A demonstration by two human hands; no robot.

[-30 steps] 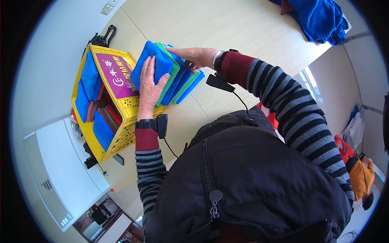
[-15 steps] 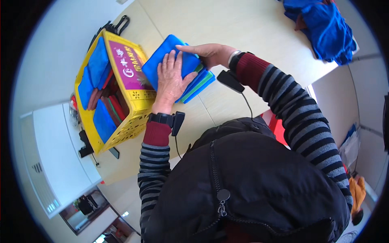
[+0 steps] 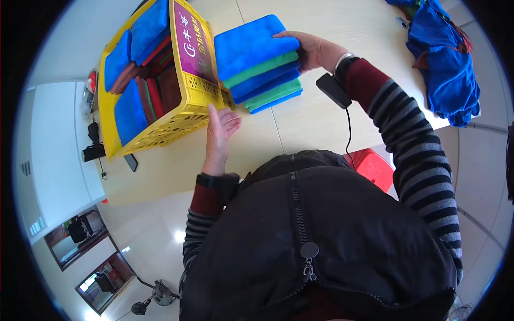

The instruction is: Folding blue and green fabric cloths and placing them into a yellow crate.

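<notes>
A pile of folded blue and green cloths (image 3: 256, 48) stands on the table, just right of the yellow plastic crate (image 3: 199, 101). My right hand (image 3: 320, 52) grips the pile's right edge, its thumb over the top cloth and its other fingers mostly hidden at the side. Near the crate's front right corner is my left hand (image 3: 220, 128), holding nothing, with its fingers apart. Whether it touches the crate I cannot tell. Inside the crate are several folded cloths (image 3: 131, 109) in blue, brown, red and green.
A loose heap of blue cloths (image 3: 444, 64) with some red and green lies at the table's right end. Left of the crate's front sits a dark phone-like object (image 3: 130, 162) on the table (image 3: 332, 18). A red stool (image 3: 373, 170) shows below the table edge.
My left hand has come off the top of the pile and moved down toward the crate corner. My right hand stays at the pile's right side. The whole view has shifted.
</notes>
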